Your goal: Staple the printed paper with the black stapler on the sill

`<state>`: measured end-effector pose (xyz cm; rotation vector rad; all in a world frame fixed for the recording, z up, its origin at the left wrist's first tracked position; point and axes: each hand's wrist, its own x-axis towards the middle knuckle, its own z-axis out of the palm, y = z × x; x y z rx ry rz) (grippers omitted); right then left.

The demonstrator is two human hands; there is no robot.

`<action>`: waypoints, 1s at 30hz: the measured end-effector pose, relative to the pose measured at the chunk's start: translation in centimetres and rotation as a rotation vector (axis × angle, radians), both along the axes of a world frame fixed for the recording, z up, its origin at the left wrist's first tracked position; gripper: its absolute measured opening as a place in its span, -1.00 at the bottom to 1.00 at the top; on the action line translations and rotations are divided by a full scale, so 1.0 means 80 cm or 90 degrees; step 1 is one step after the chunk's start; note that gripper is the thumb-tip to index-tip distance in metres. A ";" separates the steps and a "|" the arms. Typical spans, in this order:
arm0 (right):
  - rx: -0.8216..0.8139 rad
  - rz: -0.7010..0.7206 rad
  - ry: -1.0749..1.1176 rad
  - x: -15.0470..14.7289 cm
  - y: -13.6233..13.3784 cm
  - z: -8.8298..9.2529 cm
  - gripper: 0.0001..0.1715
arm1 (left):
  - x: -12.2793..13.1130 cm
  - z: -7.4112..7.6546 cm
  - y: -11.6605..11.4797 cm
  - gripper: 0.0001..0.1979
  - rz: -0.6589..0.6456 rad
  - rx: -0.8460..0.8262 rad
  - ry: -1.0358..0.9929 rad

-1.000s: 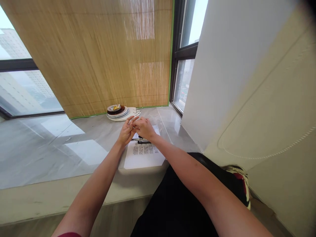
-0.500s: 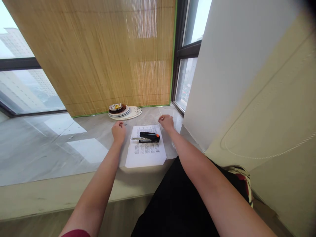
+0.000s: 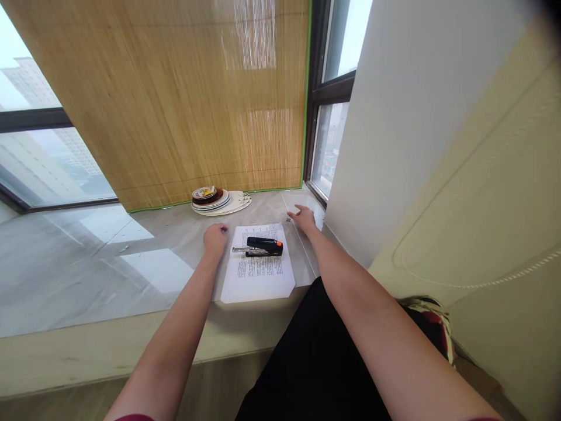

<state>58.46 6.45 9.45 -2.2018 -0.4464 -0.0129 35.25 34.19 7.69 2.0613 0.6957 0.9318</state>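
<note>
Blind (image 3: 188, 105): a straw-coloured slatted one with a green edge, hanging tall across the back of the scene.
Surface (image 3: 87, 280): a grey marbled ledge running below the blind, bright with daylight in places.
Paper (image 3: 256, 286): printed and white, lying flat at the near edge of the surface.
Plates (image 3: 210, 202): stacked at the back by the blind, beyond the paper and to its left; nobody is touching them.
Stapler (image 3: 264, 246): black, with an orange patch at its right end and a silver metal strip jutting out at its left, lying crosswise on the paper, untouched.
Right hand (image 3: 304, 219): just past the paper's far right corner. A second ago it met the left hand (image 3: 214, 238) above the stapler; now the two are well apart, so I judge that neither is working the stapler at this moment. Its fingers, pinched together half a second ago, are spread, gripping nothing that I can make out.
Left hand: beside the paper's far left corner, fingers curled downward; whether they hold anything I cannot tell.
Small dark bits (image 3: 288, 220): on the surface, just beside the right fingertips, too tiny to identify. With those fingers parted, it looks to me as though they were let go there.
</note>
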 end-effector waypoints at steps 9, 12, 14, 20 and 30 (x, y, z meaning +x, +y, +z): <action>0.024 0.151 -0.042 -0.043 -0.026 0.039 -0.59 | 0.011 0.003 0.000 -0.84 0.001 -0.110 -0.143; -0.004 0.265 -0.122 -0.067 -0.019 0.049 -0.51 | 0.018 0.003 -0.010 -0.80 -0.050 -0.158 -0.179; -0.061 0.298 -0.139 -0.076 -0.011 0.051 -0.44 | 0.020 0.006 -0.019 -0.71 -0.101 -0.167 -0.199; -0.271 0.205 -0.138 -0.066 0.007 0.032 -0.64 | 0.012 0.019 -0.039 -0.50 -0.200 -0.207 -0.239; -0.259 0.221 -0.144 -0.065 0.031 0.034 -0.63 | 0.000 0.030 -0.049 -0.43 -0.321 -0.180 -0.176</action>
